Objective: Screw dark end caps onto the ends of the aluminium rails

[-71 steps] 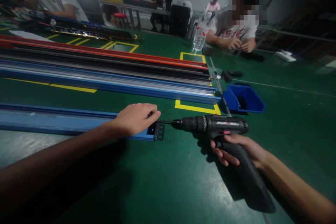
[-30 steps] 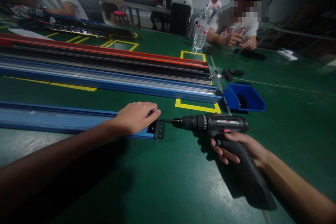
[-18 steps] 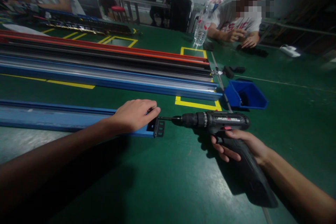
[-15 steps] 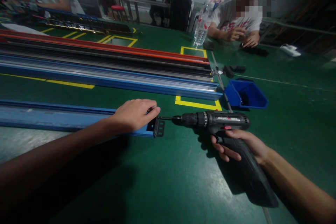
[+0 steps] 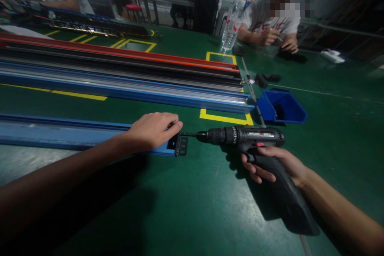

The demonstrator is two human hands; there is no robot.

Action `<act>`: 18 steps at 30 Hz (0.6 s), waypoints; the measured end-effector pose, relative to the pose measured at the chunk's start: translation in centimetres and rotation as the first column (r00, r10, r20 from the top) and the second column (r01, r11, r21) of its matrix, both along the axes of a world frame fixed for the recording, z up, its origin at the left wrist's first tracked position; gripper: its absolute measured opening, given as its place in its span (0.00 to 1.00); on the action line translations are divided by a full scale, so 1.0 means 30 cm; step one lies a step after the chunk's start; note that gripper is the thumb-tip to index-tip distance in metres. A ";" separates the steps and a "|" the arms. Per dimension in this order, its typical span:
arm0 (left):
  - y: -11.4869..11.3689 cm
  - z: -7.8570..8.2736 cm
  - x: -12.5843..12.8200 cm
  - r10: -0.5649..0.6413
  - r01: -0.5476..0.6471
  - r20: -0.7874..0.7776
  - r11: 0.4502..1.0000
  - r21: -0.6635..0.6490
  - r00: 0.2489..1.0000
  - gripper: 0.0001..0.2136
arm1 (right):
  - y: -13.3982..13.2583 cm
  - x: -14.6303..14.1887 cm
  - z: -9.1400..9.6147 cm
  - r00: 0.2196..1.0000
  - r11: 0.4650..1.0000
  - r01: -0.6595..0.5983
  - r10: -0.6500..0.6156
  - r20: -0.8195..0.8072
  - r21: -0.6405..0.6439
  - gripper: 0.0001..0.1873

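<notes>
My right hand (image 5: 267,164) wraps round the grip of a black cordless drill (image 5: 258,136), which lies sideways with its long bit (image 5: 189,133) pointing left. The bit's tip meets a black slotted end bracket (image 5: 182,146) on the end of a blue metal profile (image 5: 63,133). Over that same end my left hand (image 5: 154,130) is closed, thumb and fingers pressed together against the profile and bracket. What the left fingertips touch underneath is hidden. A screw at the bit's tip cannot be made out.
Long blue (image 5: 168,95) and orange profiles (image 5: 150,55) lie side by side beyond my hands. To the right stand a blue bin (image 5: 283,108) and dark blocks (image 5: 268,79). Water bottles (image 5: 230,32) stand farther back, near a seated person (image 5: 271,24) handling something small.
My hands, the drill and the profile stay practically in place. The seated person's hands across the table have shifted slightly.
</notes>
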State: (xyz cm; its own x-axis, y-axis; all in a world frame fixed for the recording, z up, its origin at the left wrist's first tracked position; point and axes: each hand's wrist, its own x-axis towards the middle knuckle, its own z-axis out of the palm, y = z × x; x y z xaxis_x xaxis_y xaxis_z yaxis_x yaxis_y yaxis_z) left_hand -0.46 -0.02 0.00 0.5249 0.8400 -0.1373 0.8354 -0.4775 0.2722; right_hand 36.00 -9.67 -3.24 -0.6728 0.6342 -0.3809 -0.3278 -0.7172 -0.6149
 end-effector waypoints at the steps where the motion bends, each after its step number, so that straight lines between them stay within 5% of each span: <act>1: 0.000 0.001 0.000 -0.001 0.001 0.000 1.000 0.002 1.000 0.20 | 0.001 0.001 -0.001 1.000 1.000 -0.002 0.002 -0.007 -0.006 0.22; 18: 0.000 0.000 -0.001 0.004 -0.004 0.011 1.000 -0.010 1.000 0.20 | 0.002 0.006 -0.004 0.998 1.000 -0.021 0.021 -0.053 -0.003 0.22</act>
